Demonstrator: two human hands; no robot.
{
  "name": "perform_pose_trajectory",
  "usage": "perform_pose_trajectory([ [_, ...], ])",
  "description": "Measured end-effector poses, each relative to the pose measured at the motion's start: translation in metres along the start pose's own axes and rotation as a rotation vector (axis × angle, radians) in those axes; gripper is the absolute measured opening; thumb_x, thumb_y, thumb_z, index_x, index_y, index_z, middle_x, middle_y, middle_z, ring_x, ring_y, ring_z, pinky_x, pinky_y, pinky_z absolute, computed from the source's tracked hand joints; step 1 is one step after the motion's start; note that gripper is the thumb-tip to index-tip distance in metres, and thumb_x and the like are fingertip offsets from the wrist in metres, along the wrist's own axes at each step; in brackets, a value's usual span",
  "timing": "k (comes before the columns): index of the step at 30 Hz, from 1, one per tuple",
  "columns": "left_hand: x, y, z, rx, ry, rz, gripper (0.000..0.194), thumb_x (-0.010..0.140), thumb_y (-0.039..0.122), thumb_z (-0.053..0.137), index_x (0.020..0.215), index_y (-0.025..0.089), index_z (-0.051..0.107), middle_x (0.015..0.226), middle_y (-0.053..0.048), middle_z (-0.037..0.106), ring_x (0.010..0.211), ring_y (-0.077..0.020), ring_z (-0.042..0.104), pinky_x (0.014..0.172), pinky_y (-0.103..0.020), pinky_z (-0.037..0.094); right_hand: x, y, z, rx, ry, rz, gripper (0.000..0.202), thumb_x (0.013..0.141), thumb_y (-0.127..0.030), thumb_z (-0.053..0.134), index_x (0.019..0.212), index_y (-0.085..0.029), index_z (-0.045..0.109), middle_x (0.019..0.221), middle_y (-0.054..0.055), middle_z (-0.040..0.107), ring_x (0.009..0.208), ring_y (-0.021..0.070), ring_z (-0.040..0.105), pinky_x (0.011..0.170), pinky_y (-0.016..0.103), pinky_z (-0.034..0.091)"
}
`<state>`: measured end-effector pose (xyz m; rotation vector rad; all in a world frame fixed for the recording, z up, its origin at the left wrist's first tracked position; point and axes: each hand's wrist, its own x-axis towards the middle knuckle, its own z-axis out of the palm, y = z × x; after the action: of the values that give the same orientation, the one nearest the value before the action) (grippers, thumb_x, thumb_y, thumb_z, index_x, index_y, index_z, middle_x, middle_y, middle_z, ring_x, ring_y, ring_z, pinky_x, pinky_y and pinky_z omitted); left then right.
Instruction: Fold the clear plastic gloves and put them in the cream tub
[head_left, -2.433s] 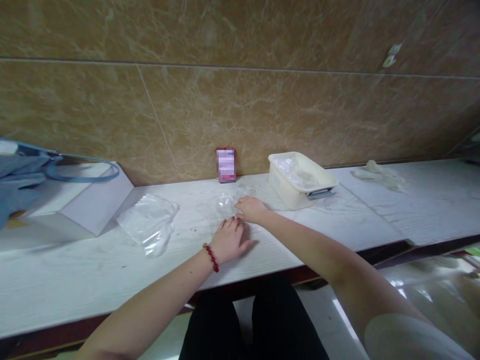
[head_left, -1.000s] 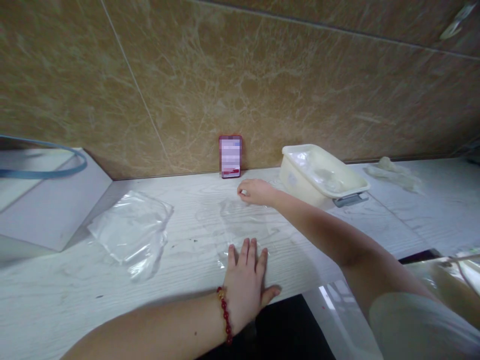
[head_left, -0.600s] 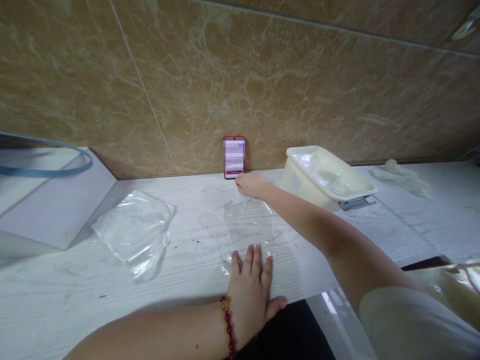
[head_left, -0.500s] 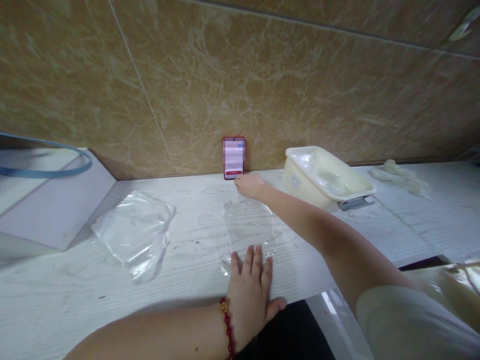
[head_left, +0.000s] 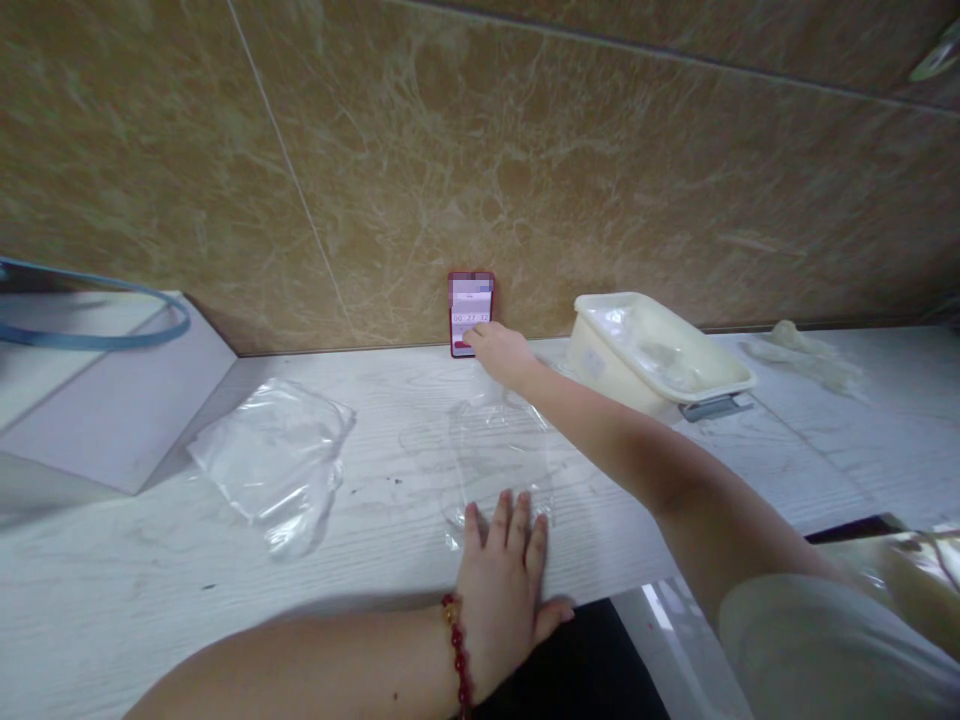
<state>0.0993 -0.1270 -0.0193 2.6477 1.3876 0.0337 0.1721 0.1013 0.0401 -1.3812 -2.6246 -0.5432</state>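
"What do you have under the hands?"

"From my end of the feed, I have my left hand (head_left: 499, 590) palm down at the near edge of the white wood-grained bench (head_left: 375, 560), fingers spread, their tips on the near end of a thin, clear plastic sheet (head_left: 499, 450) lying flat."

"And the right?"

"I have my right hand (head_left: 504, 352) beyond the sheet, forefinger out at the lower screen of a red-edged rectangular phone (head_left: 472, 290), which leans upright against the brown marbled wall (head_left: 337, 150). I can't tell whether the fingertip presses. The other fingers are bent, and whether they pinch anything is hidden from me."

"What's around them?"

"Left of the sheet I see a flat, glossy layer of clear plastic film (head_left: 274, 460), then a white angular box (head_left: 142, 420) with a blue strap (head_left: 90, 342) over it. Right of the phone stands a cream rectangular plastic tub (head_left: 604, 365) with clear plastic inside; farther right lies a crumpled, pale translucent piece (head_left: 806, 357)."
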Motion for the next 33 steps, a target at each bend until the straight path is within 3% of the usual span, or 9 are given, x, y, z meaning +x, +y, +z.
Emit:
perform_pose_trajectory([
  [10, 0.0, -0.001, 0.005, 0.001, 0.016, 0.014, 0.072, 0.073, 0.064, 0.028, 0.13, 0.019, 0.032, 0.138, -0.013, 0.022, 0.125, -0.0355, 0.018, 0.093, -0.064, 0.016, 0.014, 0.036, 0.037, -0.003, -0.159, 0.168, 0.026, 0.084, -0.014, 0.033, 0.102, -0.017, 0.052, 0.103, 0.011, 0.053, 0.092, 0.0165, 0.053, 0.072, 0.025, 0.043],
  [14, 0.0, -0.002, 0.005, -0.006, 0.011, 0.014, 0.073, 0.073, 0.063, 0.029, 0.13, 0.017, 0.033, 0.137, -0.014, 0.023, 0.125, -0.0363, 0.018, 0.092, -0.065, 0.016, 0.016, 0.055, 0.042, 0.032, -0.134, 0.292, 0.027, 0.085, -0.015, 0.032, 0.098, -0.015, 0.055, 0.1, 0.01, 0.054, 0.089, 0.0167, 0.054, 0.072, 0.026, 0.042],
  [17, 0.0, -0.002, 0.005, -0.016, 0.023, 0.016, 0.072, 0.073, 0.063, 0.029, 0.129, 0.018, 0.033, 0.138, -0.013, 0.023, 0.125, -0.0364, 0.018, 0.092, -0.065, 0.016, 0.014, 0.062, 0.032, 0.121, -0.062, 0.349, 0.027, 0.084, -0.016, 0.031, 0.095, -0.014, 0.056, 0.099, 0.01, 0.056, 0.091, 0.017, 0.052, 0.076, 0.026, 0.04],
  [19, 0.0, -0.002, 0.005, -0.025, 0.027, 0.014, 0.072, 0.073, 0.063, 0.029, 0.13, 0.019, 0.033, 0.138, -0.013, 0.023, 0.125, -0.0361, 0.018, 0.092, -0.064, 0.015, 0.007, 0.056, 0.019, 0.201, -0.015, 0.289, 0.028, 0.083, -0.015, 0.031, 0.096, -0.013, 0.056, 0.1, 0.009, 0.056, 0.093, 0.0165, 0.051, 0.08, 0.027, 0.037],
  [21, 0.0, -0.003, 0.004, -0.031, 0.032, 0.015, 0.072, 0.073, 0.064, 0.03, 0.13, 0.019, 0.033, 0.138, -0.013, 0.023, 0.125, -0.0359, 0.019, 0.092, -0.064, 0.016, -0.004, 0.041, 0.007, 0.303, -0.011, 0.131, 0.028, 0.082, -0.014, 0.032, 0.098, -0.014, 0.056, 0.098, 0.007, 0.058, 0.093, 0.0152, 0.05, 0.082, 0.026, 0.036],
  [26, 0.0, -0.002, 0.005, -0.019, 0.042, 0.015, 0.074, 0.073, 0.064, 0.03, 0.13, 0.016, 0.032, 0.138, -0.014, 0.022, 0.125, -0.0358, 0.018, 0.093, -0.063, 0.016, -0.029, -0.005, 0.005, 0.466, -0.163, -0.347, 0.026, 0.079, -0.018, 0.044, 0.101, -0.015, 0.057, 0.099, 0.007, 0.058, 0.093, 0.0148, 0.05, 0.085, 0.028, 0.034],
  [29, -0.001, -0.001, 0.006, -0.009, 0.05, 0.009, 0.073, 0.074, 0.063, 0.028, 0.13, 0.016, 0.031, 0.138, -0.013, 0.022, 0.125, -0.0352, 0.017, 0.093, -0.064, 0.015, -0.026, -0.018, 0.018, 0.46, -0.209, -0.4, 0.028, 0.078, -0.023, 0.049, 0.103, -0.014, 0.057, 0.099, 0.009, 0.056, 0.094, 0.0173, 0.048, 0.086, 0.032, 0.033],
  [33, -0.002, 0.0, 0.007, -0.006, 0.048, 0.0, 0.073, 0.075, 0.063, 0.025, 0.131, 0.017, 0.03, 0.138, -0.012, 0.022, 0.126, -0.0344, 0.016, 0.093, -0.064, 0.014, -0.013, -0.022, 0.025, 0.483, -0.332, -0.39, 0.016, 0.074, -0.024, 0.056, 0.085, -0.013, 0.063, 0.093, 0.009, 0.056, 0.09, 0.0171, 0.048, 0.083, 0.03, 0.034],
])
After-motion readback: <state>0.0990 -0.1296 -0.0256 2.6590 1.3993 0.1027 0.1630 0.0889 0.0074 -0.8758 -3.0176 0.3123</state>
